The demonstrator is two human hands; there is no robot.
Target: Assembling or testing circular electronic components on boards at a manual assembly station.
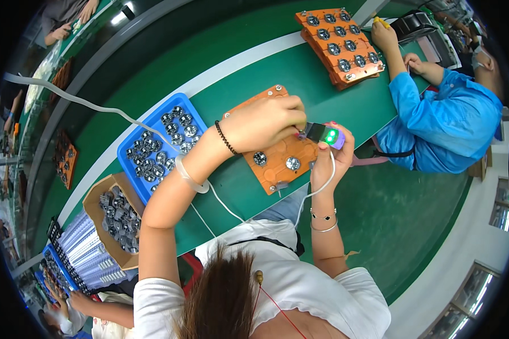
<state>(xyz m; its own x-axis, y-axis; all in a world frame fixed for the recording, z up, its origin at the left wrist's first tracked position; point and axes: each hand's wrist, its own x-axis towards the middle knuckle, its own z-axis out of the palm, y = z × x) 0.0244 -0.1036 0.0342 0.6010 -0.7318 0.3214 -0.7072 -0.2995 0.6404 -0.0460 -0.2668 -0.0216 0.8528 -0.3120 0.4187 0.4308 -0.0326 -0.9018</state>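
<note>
My right hand [335,161] grips a small dark device [316,132] with a glowing green light and a purple end. A thin white cable [329,179] runs down from beside that hand. My left hand [271,121] is closed, its fingertips meeting at the device's dark end; what they pinch is hidden. Both hands are above an orange fixture plate [277,164] lying on the green table. Two round metallic parts [293,163] sit in the plate near its front edge; my left hand and forearm cover some of the rest.
To the left, a blue tray [131,175] holds several round metallic parts. Beside it stands a cardboard box [90,199] of small grey-black parts. Stacked orange plates [339,48] with round parts lie far right, near a co-worker in a blue shirt [452,124]. A pale cable [90,101] crosses the upper left.
</note>
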